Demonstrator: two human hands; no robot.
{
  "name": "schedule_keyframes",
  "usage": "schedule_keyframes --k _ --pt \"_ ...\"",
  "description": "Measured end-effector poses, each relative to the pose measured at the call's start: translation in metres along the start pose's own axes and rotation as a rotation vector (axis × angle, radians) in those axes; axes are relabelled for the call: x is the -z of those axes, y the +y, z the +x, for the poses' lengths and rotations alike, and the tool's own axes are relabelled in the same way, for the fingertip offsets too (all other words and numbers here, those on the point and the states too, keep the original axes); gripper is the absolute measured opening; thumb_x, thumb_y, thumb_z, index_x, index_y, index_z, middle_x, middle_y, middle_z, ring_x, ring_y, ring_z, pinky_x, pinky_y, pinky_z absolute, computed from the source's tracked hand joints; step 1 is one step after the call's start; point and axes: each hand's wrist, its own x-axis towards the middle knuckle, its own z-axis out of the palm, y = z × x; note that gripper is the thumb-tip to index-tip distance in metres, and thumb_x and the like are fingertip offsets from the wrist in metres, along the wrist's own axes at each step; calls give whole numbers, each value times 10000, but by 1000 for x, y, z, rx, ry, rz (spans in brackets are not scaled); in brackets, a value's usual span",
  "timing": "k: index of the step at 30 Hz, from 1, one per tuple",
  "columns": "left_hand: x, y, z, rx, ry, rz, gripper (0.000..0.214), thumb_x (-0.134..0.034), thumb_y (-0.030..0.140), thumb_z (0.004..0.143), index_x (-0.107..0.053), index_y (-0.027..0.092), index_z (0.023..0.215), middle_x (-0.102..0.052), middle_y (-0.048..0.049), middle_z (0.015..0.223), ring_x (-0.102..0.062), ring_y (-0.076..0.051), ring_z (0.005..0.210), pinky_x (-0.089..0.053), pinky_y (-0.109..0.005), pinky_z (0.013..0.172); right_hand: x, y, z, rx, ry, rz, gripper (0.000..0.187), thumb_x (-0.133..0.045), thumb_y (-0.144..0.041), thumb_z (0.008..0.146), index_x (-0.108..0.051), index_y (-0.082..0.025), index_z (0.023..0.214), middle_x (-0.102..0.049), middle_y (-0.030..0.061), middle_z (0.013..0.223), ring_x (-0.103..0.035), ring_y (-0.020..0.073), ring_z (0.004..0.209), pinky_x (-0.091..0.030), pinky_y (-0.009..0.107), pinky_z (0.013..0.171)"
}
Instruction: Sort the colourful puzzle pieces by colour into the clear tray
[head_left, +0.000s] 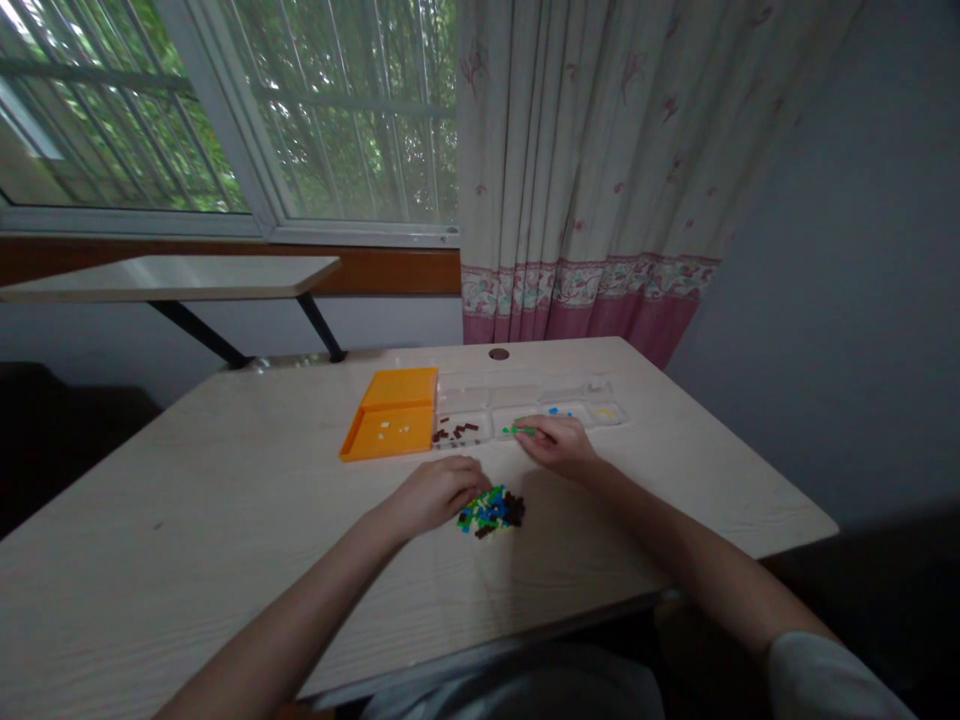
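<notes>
Green, blue, brown and pale little pieces are making up a loose heap on the wood-grain tabletop, and I am reading directions off a clock laid flat, twelve pointing straight away from the wearer. From the left hand the heap is lying at about four o'clock, right by the fingertips; from the right hand it is sitting apart, between seven and eight, so the left is standing nearer. The right is bending its fingers down at the green pieces in a front compartment of the transparent tray, a spot lying at about one o'clock from the heap. I am seeing curled fingers on both hands, but I cannot tell whether either is pinching a piece. The tray is stretching its long axis from nine to three, the orange case adjoining its nine o'clock end; dark brown pieces are lying in the front compartment beside the case, and blue pieces are lying toward three.
</notes>
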Motion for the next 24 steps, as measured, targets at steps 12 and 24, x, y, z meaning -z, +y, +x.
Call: schedule_keyframes --k 12,24 --pt "-2 -2 0 237 201 -337 201 -419 263 846 -571 132 836 -588 -19 698 -507 -101 576 -387 -186 521 3 20 6 -302 -204 -33 238 -514 -345 792 -664 -205 914 -533 -39 520 -438 78 454 -295 186 498" --pt "-14 -15 6 389 300 -964 224 -606 319 712 -602 98 748 -627 -39 645 -552 -92 552 -448 -212 542 -10 28 11 -347 -255 -110 233 -505 -355 796 -672 -236 908 -625 -8 618 -539 118 554 -334 210 531"
